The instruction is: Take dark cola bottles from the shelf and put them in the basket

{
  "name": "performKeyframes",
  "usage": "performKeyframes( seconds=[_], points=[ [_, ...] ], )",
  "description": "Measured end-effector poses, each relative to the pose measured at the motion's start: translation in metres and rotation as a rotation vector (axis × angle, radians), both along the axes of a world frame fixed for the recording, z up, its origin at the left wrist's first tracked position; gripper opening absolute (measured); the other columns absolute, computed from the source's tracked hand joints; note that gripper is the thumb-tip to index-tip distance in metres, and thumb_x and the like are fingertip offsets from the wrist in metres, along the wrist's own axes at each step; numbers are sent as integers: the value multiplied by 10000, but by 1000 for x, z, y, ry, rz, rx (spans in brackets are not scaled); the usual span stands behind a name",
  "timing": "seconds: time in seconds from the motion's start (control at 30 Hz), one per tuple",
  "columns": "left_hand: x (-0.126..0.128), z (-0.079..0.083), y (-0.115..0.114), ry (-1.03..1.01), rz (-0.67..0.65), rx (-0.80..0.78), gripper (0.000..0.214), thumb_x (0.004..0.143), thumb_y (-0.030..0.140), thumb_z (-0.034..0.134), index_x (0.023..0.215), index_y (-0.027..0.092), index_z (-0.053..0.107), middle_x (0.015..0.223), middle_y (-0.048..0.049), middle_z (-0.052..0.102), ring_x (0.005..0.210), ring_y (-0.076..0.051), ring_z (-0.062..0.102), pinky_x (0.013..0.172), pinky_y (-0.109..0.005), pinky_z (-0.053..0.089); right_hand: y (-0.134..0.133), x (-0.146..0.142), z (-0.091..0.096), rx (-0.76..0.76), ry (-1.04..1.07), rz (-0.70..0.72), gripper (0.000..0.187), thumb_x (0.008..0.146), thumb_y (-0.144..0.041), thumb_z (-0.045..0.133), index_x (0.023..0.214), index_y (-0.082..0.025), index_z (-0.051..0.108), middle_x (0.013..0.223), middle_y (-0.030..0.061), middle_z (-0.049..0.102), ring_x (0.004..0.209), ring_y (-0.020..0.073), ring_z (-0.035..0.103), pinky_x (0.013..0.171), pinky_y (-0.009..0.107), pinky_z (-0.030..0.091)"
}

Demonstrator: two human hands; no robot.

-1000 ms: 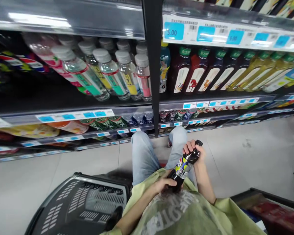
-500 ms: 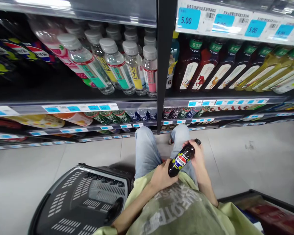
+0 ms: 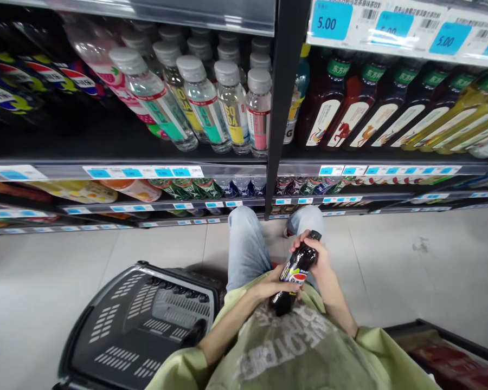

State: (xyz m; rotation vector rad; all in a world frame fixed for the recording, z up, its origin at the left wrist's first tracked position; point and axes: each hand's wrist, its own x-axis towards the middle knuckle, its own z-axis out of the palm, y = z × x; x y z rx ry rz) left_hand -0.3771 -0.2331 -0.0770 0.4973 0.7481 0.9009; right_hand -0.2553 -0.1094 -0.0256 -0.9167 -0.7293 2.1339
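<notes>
A dark cola bottle with a red, white and blue label lies tilted in front of my chest, held in both hands. My left hand is closed around its lower half. Round the neck near the black cap, my right hand is wrapped shut. Both hands hover over my lap, above my pale jeans and green shirt.
A dark grey plastic shopping basket stands on the tiled floor at my left. Ahead are shelves with clear soda bottles, dark red tea bottles and blue price tags. A black-edged rack with red packs sits at lower right.
The bottle has been turned in my hands, so its label shows differently, and it tilts more steeply now. The view has shifted slightly left and down.
</notes>
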Motion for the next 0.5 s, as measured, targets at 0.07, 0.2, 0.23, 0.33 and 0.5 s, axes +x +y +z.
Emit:
performKeyframes(
  seconds=[0.07, 0.2, 0.23, 0.33, 0.5],
  points=[
    [5, -2, 3, 34, 23, -23, 737, 629, 593, 1003, 1043, 162, 573, 857, -27, 712, 689, -189, 710, 678, -319, 572, 3, -1, 2, -20, -31, -23, 273, 658, -346, 907, 700, -222, 667, 662, -13, 706, 642, 184, 715, 643, 305, 610],
    [7, 0, 3, 147, 64, -53, 770, 659, 617, 977, 1130, 162, 572, 854, -9, 701, 673, -179, 691, 680, -325, 570, 7, -3, 2, -82, -138, -87, 330, 625, -363, 953, 725, -215, 676, 670, 2, 736, 641, 184, 714, 657, 314, 629],
    [6, 2, 2, 191, 80, -50, 776, 668, 618, 968, 1159, 160, 579, 873, -8, 703, 673, -171, 681, 683, -323, 568, 6, -5, 0, -81, -173, -97, 350, 617, -378, 961, 730, -212, 675, 673, 9, 744, 640, 189, 718, 646, 316, 627],
    [4, 8, -1, 384, 124, 8, 724, 727, 580, 925, 1219, 147, 619, 975, -36, 736, 757, -177, 679, 736, -319, 566, 2, -8, -5, -52, -265, -112, 402, 603, -419, 976, 767, -210, 673, 710, 25, 771, 654, 204, 738, 599, 302, 603],
    [0, 16, -4, 653, 119, 77, 643, 797, 551, 856, 1243, 136, 650, 1108, -78, 765, 990, -251, 694, 889, -349, 554, -1, -9, -12, -75, -275, -114, 433, 601, -400, 983, 826, -219, 660, 741, 21, 781, 684, 203, 743, 617, 305, 603]
  ],
)
